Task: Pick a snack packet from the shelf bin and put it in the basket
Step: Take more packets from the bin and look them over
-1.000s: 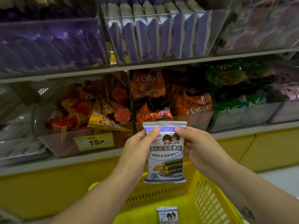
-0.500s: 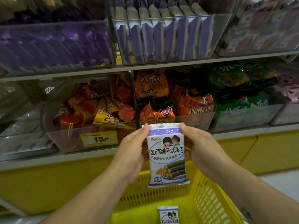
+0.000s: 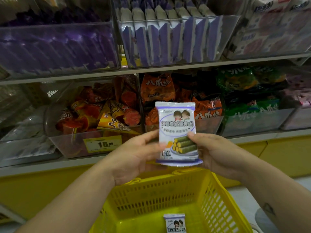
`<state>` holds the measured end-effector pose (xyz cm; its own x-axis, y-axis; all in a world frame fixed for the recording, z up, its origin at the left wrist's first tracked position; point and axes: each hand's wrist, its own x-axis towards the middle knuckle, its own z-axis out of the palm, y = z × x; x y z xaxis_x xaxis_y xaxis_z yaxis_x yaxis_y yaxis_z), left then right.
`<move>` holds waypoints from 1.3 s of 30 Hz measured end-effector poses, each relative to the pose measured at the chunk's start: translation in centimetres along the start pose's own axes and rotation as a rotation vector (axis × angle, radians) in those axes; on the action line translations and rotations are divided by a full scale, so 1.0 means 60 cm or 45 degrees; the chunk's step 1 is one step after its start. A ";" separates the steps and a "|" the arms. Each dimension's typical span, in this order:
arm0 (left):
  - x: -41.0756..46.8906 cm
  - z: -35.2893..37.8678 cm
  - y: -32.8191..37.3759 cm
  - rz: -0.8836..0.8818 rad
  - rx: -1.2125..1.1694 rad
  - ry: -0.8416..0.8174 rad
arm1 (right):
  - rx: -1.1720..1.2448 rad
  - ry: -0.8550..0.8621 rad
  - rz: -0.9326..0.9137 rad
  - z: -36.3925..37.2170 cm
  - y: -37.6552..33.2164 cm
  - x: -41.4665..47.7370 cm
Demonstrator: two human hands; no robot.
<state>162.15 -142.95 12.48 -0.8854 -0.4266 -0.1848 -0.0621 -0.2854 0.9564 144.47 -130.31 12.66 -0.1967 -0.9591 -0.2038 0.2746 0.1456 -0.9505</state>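
A white and purple snack packet with green rolls printed on it stands upright in front of the shelf, above the yellow basket. My left hand holds its lower left edge, thumb on the front. My right hand pinches its lower right edge. A second, matching packet lies flat on the basket floor. The clear bin on the upper shelf holds several upright purple and white packets.
The lower shelf carries clear bins of cone snacks, orange bags and green bags. A yellow price tag reads 15. More bins flank the upper shelf. A yellow base panel runs below the shelves.
Both hands have slid from the packet's top corners down to its lower edges. The packet now stands higher relative to the hands.
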 end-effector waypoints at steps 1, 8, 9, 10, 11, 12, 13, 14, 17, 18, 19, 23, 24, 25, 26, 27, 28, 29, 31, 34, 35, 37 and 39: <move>-0.001 0.002 -0.003 -0.009 0.024 -0.024 | 0.035 0.036 -0.023 0.000 -0.003 0.001; 0.005 0.014 -0.014 0.229 0.157 0.107 | 0.101 0.121 -0.035 0.002 -0.015 -0.004; 0.006 0.016 -0.014 0.259 0.176 0.119 | 0.121 0.130 -0.029 0.002 -0.016 -0.004; 0.007 0.019 -0.015 0.292 0.196 0.135 | 0.142 0.133 -0.027 0.003 -0.017 -0.005; 0.007 0.023 -0.017 0.329 0.218 0.152 | 0.173 0.134 -0.032 0.005 -0.018 -0.006; 0.008 0.026 -0.019 0.370 0.245 0.177 | 0.212 0.135 -0.044 0.007 -0.019 -0.007; 0.009 0.031 -0.023 0.410 0.275 0.210 | 0.245 0.139 -0.063 0.009 -0.018 -0.008; 0.011 0.035 -0.027 0.446 0.298 0.246 | 0.254 0.144 -0.085 0.012 -0.017 -0.009; 0.014 0.045 -0.040 0.515 0.260 0.330 | 0.219 0.146 -0.166 0.021 -0.014 -0.009; 0.015 0.048 -0.045 0.532 0.237 0.343 | 0.220 0.147 -0.189 0.023 -0.013 -0.008; 0.016 0.051 -0.050 0.545 0.220 0.358 | 0.226 0.150 -0.206 0.025 -0.013 -0.009; 0.017 0.060 -0.062 0.552 0.254 0.437 | 0.248 0.164 -0.243 0.031 -0.009 -0.009; 0.017 0.060 -0.064 0.559 0.278 0.456 | 0.247 0.172 -0.244 0.033 -0.008 -0.009; 0.016 0.061 -0.065 0.563 0.301 0.472 | 0.248 0.181 -0.242 0.033 -0.007 -0.008; 0.016 0.061 -0.065 0.568 0.328 0.485 | 0.253 0.188 -0.240 0.034 -0.005 -0.008; 0.014 0.061 -0.064 0.577 0.366 0.499 | 0.260 0.194 -0.238 0.036 -0.004 -0.007; 0.011 0.062 -0.063 0.591 0.418 0.519 | 0.265 0.199 -0.236 0.036 -0.001 -0.007; 0.009 0.063 -0.062 0.608 0.478 0.543 | 0.273 0.202 -0.232 0.036 0.001 -0.006; 0.005 0.066 -0.059 0.646 0.573 0.581 | 0.297 0.200 -0.233 0.037 0.005 -0.005; 0.001 0.066 -0.051 0.757 0.848 0.625 | 0.262 0.231 -0.288 0.037 0.004 -0.005; 0.000 0.065 -0.047 0.811 0.984 0.619 | 0.234 0.249 -0.320 0.038 0.002 -0.006; -0.001 0.064 -0.042 0.832 1.207 0.500 | 0.173 0.296 -0.366 0.039 0.002 -0.007; -0.002 0.066 -0.043 0.754 1.333 0.378 | 0.139 0.330 -0.372 0.044 0.006 -0.010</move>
<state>160.61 -138.78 10.92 -0.7722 -0.4731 0.4240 -0.1474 0.7826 0.6048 147.15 -130.35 13.07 -0.5082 -0.8612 0.0058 0.2676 -0.1643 -0.9494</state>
